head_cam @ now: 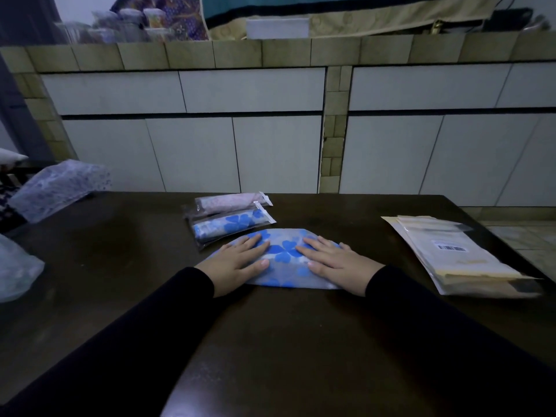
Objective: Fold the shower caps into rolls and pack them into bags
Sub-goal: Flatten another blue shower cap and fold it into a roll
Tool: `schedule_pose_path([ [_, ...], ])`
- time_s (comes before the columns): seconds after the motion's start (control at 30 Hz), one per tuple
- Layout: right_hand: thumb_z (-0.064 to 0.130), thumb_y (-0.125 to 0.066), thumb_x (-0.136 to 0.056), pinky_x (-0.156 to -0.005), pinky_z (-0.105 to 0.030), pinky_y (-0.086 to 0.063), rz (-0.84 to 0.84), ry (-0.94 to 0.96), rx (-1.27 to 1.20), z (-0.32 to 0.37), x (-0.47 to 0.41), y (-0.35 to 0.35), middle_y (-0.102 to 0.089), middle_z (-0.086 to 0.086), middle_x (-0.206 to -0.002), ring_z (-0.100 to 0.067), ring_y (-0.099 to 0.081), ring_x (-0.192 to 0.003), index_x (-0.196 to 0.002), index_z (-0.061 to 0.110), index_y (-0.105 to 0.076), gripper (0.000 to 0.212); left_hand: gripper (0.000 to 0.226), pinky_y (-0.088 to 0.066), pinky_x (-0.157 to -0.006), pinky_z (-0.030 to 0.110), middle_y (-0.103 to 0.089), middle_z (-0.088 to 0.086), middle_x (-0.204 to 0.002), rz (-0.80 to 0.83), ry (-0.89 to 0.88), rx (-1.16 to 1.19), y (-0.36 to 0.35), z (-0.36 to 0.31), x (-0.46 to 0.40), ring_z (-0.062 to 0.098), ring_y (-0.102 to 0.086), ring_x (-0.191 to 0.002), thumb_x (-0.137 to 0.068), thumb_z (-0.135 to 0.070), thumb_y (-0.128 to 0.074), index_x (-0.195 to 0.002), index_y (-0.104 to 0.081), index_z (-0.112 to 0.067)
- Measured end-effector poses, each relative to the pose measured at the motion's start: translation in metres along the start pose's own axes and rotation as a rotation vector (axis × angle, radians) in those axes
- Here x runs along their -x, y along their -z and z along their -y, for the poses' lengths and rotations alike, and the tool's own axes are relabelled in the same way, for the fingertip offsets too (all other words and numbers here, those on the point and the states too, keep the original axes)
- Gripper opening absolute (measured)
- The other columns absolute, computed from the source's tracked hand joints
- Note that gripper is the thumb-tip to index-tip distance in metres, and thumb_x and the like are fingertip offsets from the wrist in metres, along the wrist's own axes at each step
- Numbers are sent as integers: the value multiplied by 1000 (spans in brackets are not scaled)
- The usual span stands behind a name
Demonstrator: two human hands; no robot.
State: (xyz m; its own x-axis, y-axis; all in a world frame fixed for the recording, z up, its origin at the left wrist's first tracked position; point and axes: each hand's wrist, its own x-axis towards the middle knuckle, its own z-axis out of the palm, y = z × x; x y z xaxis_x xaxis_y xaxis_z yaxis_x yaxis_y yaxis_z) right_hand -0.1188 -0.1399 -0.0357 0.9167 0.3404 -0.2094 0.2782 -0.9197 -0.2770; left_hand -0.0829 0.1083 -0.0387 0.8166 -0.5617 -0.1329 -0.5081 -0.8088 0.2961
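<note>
Blue-flowered, the shower cap (284, 260) lies flattened mid-table under my left hand (240, 261) and right hand (334, 261), both pressing with straight fingers (grasping nothing), while two bagged rolls (230, 216) sit just beyond and empty bags (457, 257) wait at right.

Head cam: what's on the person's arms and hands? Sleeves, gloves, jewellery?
Both arms wear long, plain black sleeves that end at the wrists, with no visible logos or markings. The left hand and right hand are bare: no gloves, and no rings, watch or bracelets show. Fingernails look short and unpainted in this dim light.
</note>
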Motion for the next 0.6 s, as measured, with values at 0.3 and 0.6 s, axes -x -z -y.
schedule_pose_path([
  [0.3, 50, -31, -99, -103, -35, -36, -145, -48, 222, 12, 32, 17, -39, 4, -141, -15, -39, -126, -143, 39, -34, 46, 48, -19, -116, 33, -28, -8, -153, -293, -231, -165, -7, -25, -2, 13, -28, -140, -94, -44, -40, -141, -37, -36],
  [0.6, 32, -52, -95, -95, -21, -43, -197, 197, 112, -16, 58, 13, -51, 14, -119, 0, -47, -107, -122, 35, -57, 28, 37, -27, -110, 25, -42, -16, -143, -163, -372, 40, -18, -47, -7, 2, -36, -130, -92, -42, -54, -129, -51, -41],
])
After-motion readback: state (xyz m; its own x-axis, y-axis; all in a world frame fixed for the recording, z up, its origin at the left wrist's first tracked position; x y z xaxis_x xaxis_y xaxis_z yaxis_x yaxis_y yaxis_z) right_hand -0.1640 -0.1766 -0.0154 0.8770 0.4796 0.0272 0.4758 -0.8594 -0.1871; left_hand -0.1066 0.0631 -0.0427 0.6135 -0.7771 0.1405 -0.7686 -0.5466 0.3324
